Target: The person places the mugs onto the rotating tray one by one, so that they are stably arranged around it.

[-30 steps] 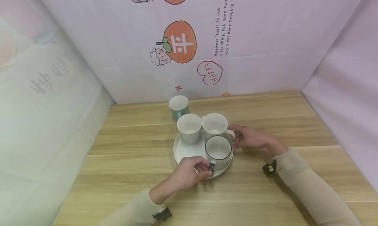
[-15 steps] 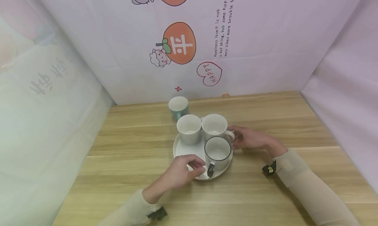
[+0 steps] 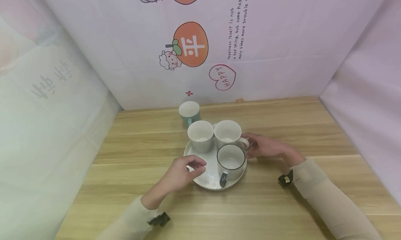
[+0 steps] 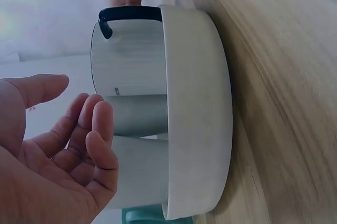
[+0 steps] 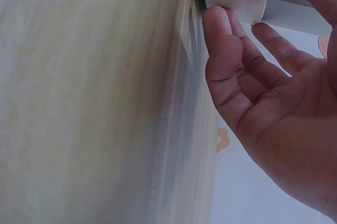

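Observation:
A round white dish (image 3: 208,179) with a raised wall holds three mugs. Two are plain white: the left mug (image 3: 201,137) and the right mug (image 3: 228,132). In front stands a dark-rimmed white mug (image 3: 231,161), its black handle (image 4: 131,13) toward the person. My left hand (image 3: 183,172), holding nothing, hovers by the dish's left edge with relaxed fingers and the thumb apart. On the far right side, my right hand (image 3: 266,146) has its loosely bent fingertips (image 5: 216,21) at the dish's outer wall, near the right mug's handle.
Behind the dish, a teal mug (image 3: 189,114) with a white inside stands on the wooden table (image 3: 141,135). A printed white cloth (image 3: 266,66) hangs along the table's back edge, and pale cloths flank both sides.
My left hand has let go of the dark-rimmed mug's black handle and drawn back to the left. The right hand, the dish and the mugs stay in place.

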`<state>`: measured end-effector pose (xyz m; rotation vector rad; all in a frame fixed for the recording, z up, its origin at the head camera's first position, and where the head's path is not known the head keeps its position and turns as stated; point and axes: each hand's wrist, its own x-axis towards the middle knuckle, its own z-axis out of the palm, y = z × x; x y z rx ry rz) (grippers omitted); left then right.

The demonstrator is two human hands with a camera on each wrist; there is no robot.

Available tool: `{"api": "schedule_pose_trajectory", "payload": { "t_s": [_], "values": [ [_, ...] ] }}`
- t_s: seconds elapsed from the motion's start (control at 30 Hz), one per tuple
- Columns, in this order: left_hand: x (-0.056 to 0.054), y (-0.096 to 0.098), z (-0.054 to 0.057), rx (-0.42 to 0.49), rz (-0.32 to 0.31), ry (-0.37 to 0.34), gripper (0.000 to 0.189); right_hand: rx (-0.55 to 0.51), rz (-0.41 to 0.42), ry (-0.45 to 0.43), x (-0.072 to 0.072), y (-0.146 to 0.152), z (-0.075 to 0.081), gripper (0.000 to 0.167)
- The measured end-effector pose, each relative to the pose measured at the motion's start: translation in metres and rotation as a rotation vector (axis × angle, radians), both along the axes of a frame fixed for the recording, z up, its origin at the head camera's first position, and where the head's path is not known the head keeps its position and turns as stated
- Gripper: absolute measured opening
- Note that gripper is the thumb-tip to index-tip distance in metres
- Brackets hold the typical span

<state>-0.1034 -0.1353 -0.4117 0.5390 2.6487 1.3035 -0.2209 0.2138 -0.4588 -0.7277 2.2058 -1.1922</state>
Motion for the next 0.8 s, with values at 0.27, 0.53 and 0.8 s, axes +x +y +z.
{"api": "schedule_pose_trajectory", "payload": {
  "t_s": [0.27,0.53,0.8],
  "values": [
    [-0.007,-0.009,0.0,0.042,0.023,0.032,0.016,0.009,0.005,0.021,-0.001,0.001,-0.001,0.077],
    [-0.012,-0.019,0.0,0.052,0.078,-0.012,0.015,0.031,-0.001,0.025,-0.001,0.001,-0.001,0.077],
    [-0.02,-0.032,0.0,0.047,0.137,-0.046,0.014,0.036,0.001,0.021,-0.001,0.001,-0.001,0.077]
  ]
}}
